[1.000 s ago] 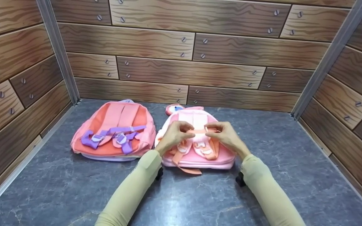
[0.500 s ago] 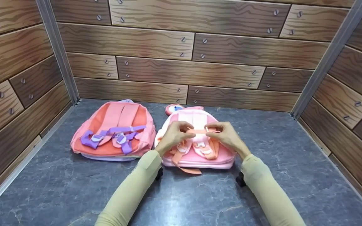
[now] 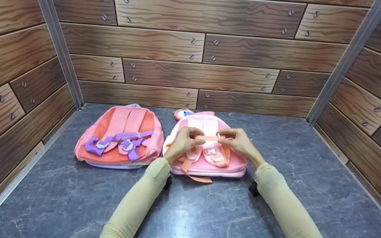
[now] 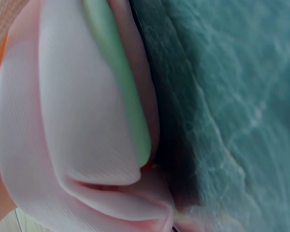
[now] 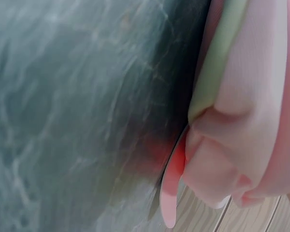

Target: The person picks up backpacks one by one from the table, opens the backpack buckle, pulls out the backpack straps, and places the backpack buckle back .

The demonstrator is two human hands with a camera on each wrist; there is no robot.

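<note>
A light pink backpack (image 3: 207, 168) lies with its shoulder straps facing up. Across those straps runs an orange chest strap (image 3: 209, 138), stretched between my two hands. My left hand (image 3: 184, 142) pinches its left end with thumb and fingers. At the other end my right hand (image 3: 238, 142) pinches it near a small white buckle piece. Orange webbing (image 3: 199, 180) hangs from the bag's lower left onto the table. Both wrist views mostly show the bag's pale pink side (image 4: 82, 106) with a green trim; the fingers are largely hidden there.
To the left lies a coral backpack (image 3: 122, 112) with purple webbing (image 3: 132, 135), close beside the pink one. A round eye-like part (image 3: 184, 114) sticks out behind the pink bag. Wood-patterned walls (image 3: 164, 71) enclose the dark marbled table (image 3: 309, 172).
The right hand has shifted very slightly right, and a little more of the orange strap shows between the hands. Both backpacks stay in place.
</note>
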